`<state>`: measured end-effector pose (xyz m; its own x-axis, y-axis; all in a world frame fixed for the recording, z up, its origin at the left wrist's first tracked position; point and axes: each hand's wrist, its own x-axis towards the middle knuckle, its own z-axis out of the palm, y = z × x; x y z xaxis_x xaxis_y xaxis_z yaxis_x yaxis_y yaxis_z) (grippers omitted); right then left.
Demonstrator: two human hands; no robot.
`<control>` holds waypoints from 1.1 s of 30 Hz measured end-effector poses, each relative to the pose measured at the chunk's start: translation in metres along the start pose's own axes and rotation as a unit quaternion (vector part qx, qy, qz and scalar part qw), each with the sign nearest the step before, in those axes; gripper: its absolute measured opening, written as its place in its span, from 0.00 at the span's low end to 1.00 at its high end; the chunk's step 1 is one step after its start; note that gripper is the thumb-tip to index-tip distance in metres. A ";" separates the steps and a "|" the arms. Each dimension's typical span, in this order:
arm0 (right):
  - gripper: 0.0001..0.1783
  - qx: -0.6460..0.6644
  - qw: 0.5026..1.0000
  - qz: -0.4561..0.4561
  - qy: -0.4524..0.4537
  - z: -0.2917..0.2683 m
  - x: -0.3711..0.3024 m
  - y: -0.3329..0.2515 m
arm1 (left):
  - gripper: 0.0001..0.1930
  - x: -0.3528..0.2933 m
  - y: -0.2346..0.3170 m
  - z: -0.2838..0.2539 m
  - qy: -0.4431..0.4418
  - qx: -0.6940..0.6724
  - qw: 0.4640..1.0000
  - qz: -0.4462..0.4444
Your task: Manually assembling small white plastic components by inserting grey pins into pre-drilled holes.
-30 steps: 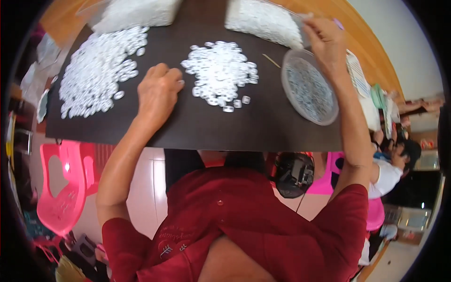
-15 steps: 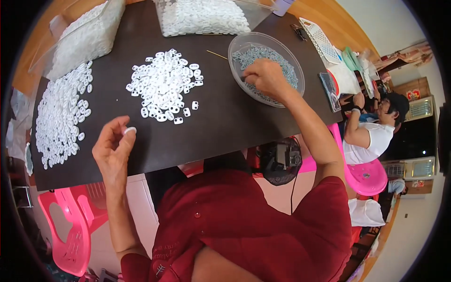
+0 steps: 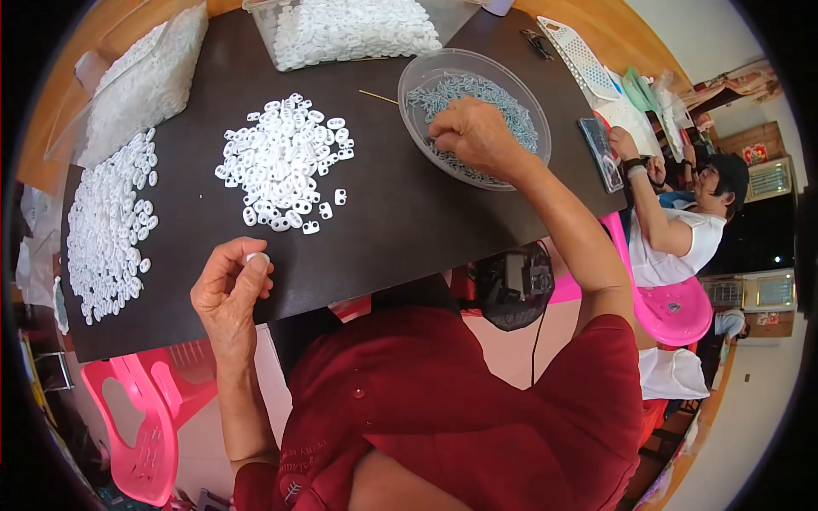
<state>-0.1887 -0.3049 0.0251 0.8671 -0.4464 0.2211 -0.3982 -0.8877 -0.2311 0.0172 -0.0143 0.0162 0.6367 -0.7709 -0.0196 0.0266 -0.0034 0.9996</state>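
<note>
Between the thumb and fingers of my left hand [image 3: 228,294] is a small white plastic piece [image 3: 258,256], mostly covered by the fingertips. This hand hovers over the near edge of the dark table. My right hand [image 3: 481,136] reaches into a round clear plastic tub [image 3: 547,128] of small grey-blue screws [image 3: 464,88]. Its fingers are pinched together low over the screws, and whatever lies between them is hidden. A heap of white two-hole plastic pieces [image 3: 285,162] lies mid-table, left of the tub. Farther left spread many white oval pieces [image 3: 111,230].
Two clear containers, one at the back left [image 3: 145,85] and one at the back [image 3: 354,34], hold more white pieces. A thin brass-coloured rod [image 3: 377,96] lies beside the tub. A phone [image 3: 601,153] rests at the right edge. Another person [image 3: 673,221] sits beyond it.
My left hand has shifted slightly right, still pinching the white piece. My right hand remains in the tub with its fingers among the screws. The view has turned a little.
</note>
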 end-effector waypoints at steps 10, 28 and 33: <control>0.06 -0.035 0.997 -0.032 0.062 0.007 -0.002 -0.005 | 0.06 0.002 -0.014 -0.001 0.010 -0.051 0.998 0.026; 0.10 -0.056 0.985 -0.034 0.162 0.006 0.006 0.007 | 0.05 0.001 -0.023 0.000 0.009 -0.152 0.988 0.028; 0.09 -0.014 0.998 -0.034 0.042 -0.003 -0.004 0.004 | 0.05 -0.001 -0.024 -0.001 0.005 -0.142 0.989 0.040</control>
<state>-0.1950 -0.3071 0.0263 0.8646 -0.3926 0.3135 -0.3494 -0.9182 -0.1865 0.0171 -0.0130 -0.0081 0.6535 -0.7548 0.0574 0.1897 0.2368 0.9529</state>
